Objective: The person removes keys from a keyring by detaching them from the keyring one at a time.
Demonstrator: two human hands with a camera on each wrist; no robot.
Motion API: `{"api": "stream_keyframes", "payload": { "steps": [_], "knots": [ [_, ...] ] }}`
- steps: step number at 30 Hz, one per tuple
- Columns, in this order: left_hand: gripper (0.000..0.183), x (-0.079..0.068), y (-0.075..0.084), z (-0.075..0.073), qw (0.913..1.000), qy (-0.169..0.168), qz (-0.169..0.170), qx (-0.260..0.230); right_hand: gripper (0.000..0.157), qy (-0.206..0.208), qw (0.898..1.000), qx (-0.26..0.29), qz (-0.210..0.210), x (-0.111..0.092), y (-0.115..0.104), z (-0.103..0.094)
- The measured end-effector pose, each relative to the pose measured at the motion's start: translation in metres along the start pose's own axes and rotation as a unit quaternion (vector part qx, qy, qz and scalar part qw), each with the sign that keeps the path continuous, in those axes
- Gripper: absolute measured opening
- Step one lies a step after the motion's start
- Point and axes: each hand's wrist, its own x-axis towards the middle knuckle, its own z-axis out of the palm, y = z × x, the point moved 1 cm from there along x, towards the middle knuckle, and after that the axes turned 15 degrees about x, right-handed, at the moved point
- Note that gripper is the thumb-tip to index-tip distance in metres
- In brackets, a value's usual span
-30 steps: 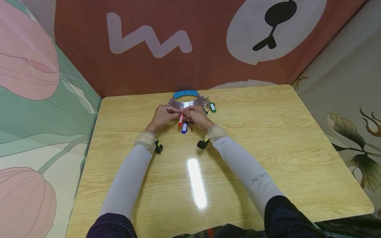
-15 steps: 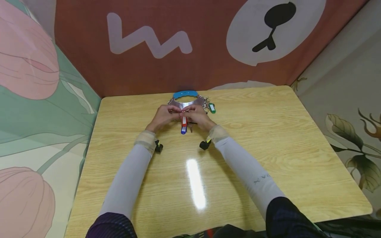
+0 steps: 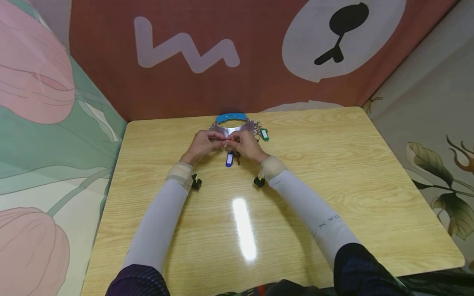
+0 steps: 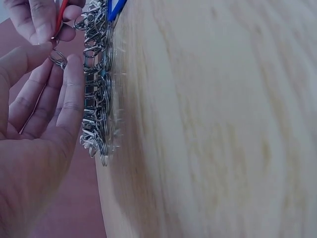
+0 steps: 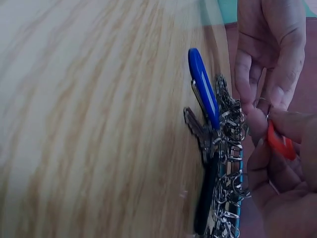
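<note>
Thumb and finger of my left hand [image 3: 201,144] pinch a small metal split ring [image 4: 58,59]. My right hand [image 3: 247,144] holds a red key tag [image 5: 281,144] between thumb and fingers, its end meeting that ring at the left fingertips. Just beyond the hands, at the table's far edge, is a silver curved plate [image 3: 234,130] with a blue band [image 3: 231,117] behind it. Many metal rings [image 4: 96,99] hang in a row along it. Beneath the hands a blue key tag [image 3: 229,159] and a key [image 5: 200,131] dangle from the rings; part of the row is hidden by the fingers.
A green key tag [image 3: 264,134] lies to the right of the plate. A dark strip-like piece [image 5: 207,193] hangs near the key in the right wrist view. The wooden table [image 3: 333,176] meets a brown patterned backdrop [image 3: 177,94] at its far edge.
The red key tag hung down below the fingertips earlier; now it is turned up into my right hand's grip. The right wrist has shifted slightly right. My left hand has stayed nearly still.
</note>
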Motion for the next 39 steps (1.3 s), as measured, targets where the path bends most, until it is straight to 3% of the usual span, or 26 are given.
{"api": "stream_keyframes", "payload": {
  "steps": [5, 10, 16, 20, 26, 34, 39],
  "knots": [
    [0.025, -0.0002, 0.001, 0.0006, 0.9997, -0.004, -0.005, -0.025, 0.01, -0.009, 1.0, 0.01, -0.009, 0.0011, -0.0001, -0.0022],
    [0.031, -0.0002, 0.0029, 0.0017, 0.9977, -0.009, -0.005, -0.068, 0.011, 0.009, 1.0, 0.011, 0.0, 0.0041, 0.0017, -0.0027],
    [0.032, 0.0003, 0.003, 0.003, 0.9963, -0.019, -0.005, -0.084, 0.009, 0.021, 0.999, 0.022, 0.013, 0.0044, 0.0034, -0.0013],
    [0.033, 0.0, 0.0026, 0.0038, 0.9964, -0.025, -0.007, -0.08, 0.009, 0.016, 0.999, 0.025, 0.01, 0.004, 0.0026, -0.0011],
    [0.031, -0.0009, 0.0036, 0.004, 0.9981, -0.006, -0.019, -0.058, 0.01, 0.012, 0.999, 0.029, -0.013, 0.0033, -0.0011, -0.0029],
    [0.028, 0.001, 0.0027, 0.0077, 0.9997, 0.003, -0.01, -0.022, 0.014, -0.005, 0.999, -0.002, -0.032, 0.0007, -0.0028, -0.0062],
    [0.027, 0.0026, 0.0026, 0.0085, 0.9998, 0.003, -0.009, -0.019, 0.013, 0.007, 0.999, -0.025, -0.041, 0.0029, -0.0012, -0.0061]
  ]
}}
